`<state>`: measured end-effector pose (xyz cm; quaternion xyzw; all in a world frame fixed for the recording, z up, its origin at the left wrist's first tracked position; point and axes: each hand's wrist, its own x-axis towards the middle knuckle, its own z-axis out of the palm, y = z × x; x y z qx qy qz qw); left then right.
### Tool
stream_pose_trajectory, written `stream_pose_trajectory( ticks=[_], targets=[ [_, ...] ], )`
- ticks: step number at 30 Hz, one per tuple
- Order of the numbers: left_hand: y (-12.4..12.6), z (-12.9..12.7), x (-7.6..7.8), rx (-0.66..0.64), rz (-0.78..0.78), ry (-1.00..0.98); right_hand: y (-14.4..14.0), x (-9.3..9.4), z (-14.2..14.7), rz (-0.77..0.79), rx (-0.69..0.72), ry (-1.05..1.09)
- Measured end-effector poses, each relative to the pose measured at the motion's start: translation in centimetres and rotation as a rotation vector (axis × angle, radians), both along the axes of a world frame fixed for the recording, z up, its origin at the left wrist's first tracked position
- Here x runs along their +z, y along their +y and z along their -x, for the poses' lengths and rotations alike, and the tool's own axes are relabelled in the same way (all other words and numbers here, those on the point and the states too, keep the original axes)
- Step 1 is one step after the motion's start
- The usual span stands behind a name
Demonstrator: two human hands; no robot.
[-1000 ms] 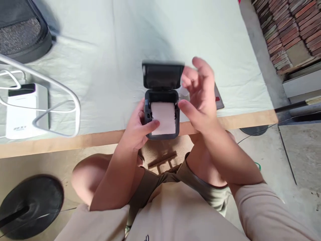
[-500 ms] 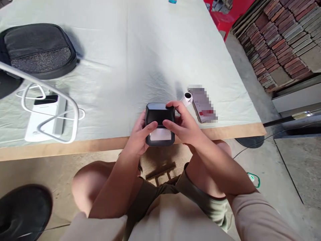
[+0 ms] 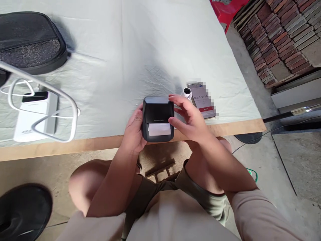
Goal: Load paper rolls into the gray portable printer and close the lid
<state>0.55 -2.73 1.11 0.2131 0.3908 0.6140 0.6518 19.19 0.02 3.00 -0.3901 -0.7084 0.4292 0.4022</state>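
Observation:
In my left hand (image 3: pixel 134 130) is a small black label printer (image 3: pixel 157 112) with a strip of white paper (image 3: pixel 159 129) lying across its lower front. My left fingers wrap round its left side, the thumb along the edge. My right hand (image 3: pixel 189 117) is at the printer's right side, fingers spread and curved. Its index fingertip and thumb tip overlap the printer's right edge; whether they press on it I cannot tell. Just beyond the right hand stand a small white round-headed device (image 3: pixel 187 93) and a phone (image 3: pixel 204 102) showing a running timer.
A white power bank (image 3: pixel 35 117) with a looped white cable (image 3: pixel 72 117) lies on the left of the cloth-covered table (image 3: pixel 100 83). Behind it is a black zip case (image 3: pixel 30 40). The wooden table edge (image 3: pixel 75 147) runs before my knees. Stacked bricks (image 3: pixel 283 36) and a red chair (image 3: pixel 225 11) stand at the right.
Both thumbs have come off the printer's front. My right hand has loosened and opened towards the right, while the left still holds the printer. The view has shifted slightly.

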Motion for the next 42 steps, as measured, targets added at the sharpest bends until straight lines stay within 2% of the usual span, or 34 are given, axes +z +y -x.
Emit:
stream_pose_trajectory(
  ticks=[3, 8, 11, 14, 17, 20, 24, 27, 30, 32, 34, 36, 38, 40, 42],
  targets=[
    [0.1, -0.1, 0.3, 0.003, 0.001, 0.017, 0.0, 0.2, 0.0, -0.037, -0.028, -0.043],
    [0.4, -0.3, 0.4, 0.022, 0.046, -0.003, 0.0, 0.7, -0.1, -0.065, 0.002, -0.092],
    [0.4, -0.4, 0.4, 0.013, 0.059, -0.044, 0.0, 0.8, -0.1, -0.151, -0.151, -0.125],
    [0.2, -0.2, 0.3, -0.087, 0.027, -0.049, -0.3, 0.9, 0.2, -0.224, -0.321, -0.103],
    [-0.1, 0.1, 0.1, -0.192, -0.021, 0.016, -0.5, 1.1, 0.4, -0.174, -0.368, 0.019],
    [-0.3, 0.4, 0.0, -0.211, -0.024, 0.062, -0.4, 1.4, 0.3, -0.186, -0.379, 0.037],
    [-0.4, 0.5, -0.2, -0.23, -0.019, 0.077, -0.1, 2.0, -0.3, -0.234, -0.191, -0.409],
    [-0.6, 0.6, -0.4, -0.256, -0.046, 0.1, -0.2, 2.5, -0.5, -0.252, -0.135, -0.696],
    [-0.7, 0.5, -0.5, -0.268, -0.071, 0.124, -0.5, 3.0, -0.3, -0.22, -0.104, -0.855],
    [-0.7, 0.5, -0.4, -0.28, -0.066, 0.133, -0.6, 3.2, -0.2, -0.198, -0.105, -0.868],
    [-0.7, 0.5, -0.2, -0.267, -0.052, 0.124, -0.7, 3.5, -0.3, -0.194, -0.119, -0.83],
    [-0.7, 0.5, 0.0, -0.233, -0.025, 0.11, -0.7, 3.7, -1.0, -0.178, -0.119, -0.655],
    [-0.6, 0.4, 0.2, -0.197, -0.002, 0.099, -0.5, 3.9, -2.0, -0.115, -0.137, -0.31],
    [-0.5, 0.4, 0.3, -0.174, 0.008, 0.089, 0.1, 3.6, -3.1, 0.026, -0.173, 0.114],
    [-0.4, 0.3, 0.4, -0.143, -0.008, 0.082, 0.8, 3.0, -3.8, 0.165, -0.197, 0.349]
  ],
)
